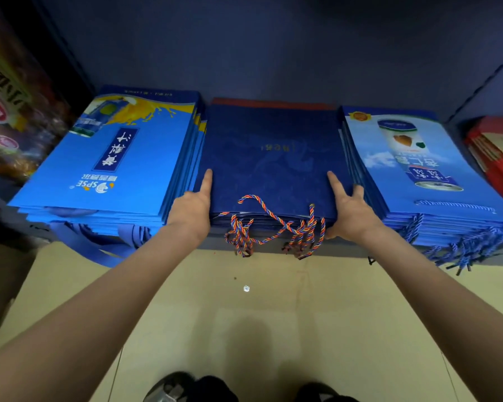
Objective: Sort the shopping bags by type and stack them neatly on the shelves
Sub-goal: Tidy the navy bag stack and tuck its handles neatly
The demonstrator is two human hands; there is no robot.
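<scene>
Bags in three flat stacks lie side by side on the shelf (273, 248). The navy stack (269, 158) sits in the middle, its twisted multicoloured cords (273, 227) spilling over the shelf's front edge. The left hand (193, 208) presses against that stack's left front corner, thumb laid flat on the top bag; the rest of its grip is hidden behind the stack's side, so I cannot tell how those fingers lie. The right hand (350, 210) holds the right front corner, thumb on top and fingers curled down the side (between this stack and the next). Just left lies the bright blue stack (108, 166) with a yellow splash print; just right, the pale blue stack (424, 169) showing a can. Red bags (497, 158) lie at the far right. Below is a beige floor (244, 329).
</scene>
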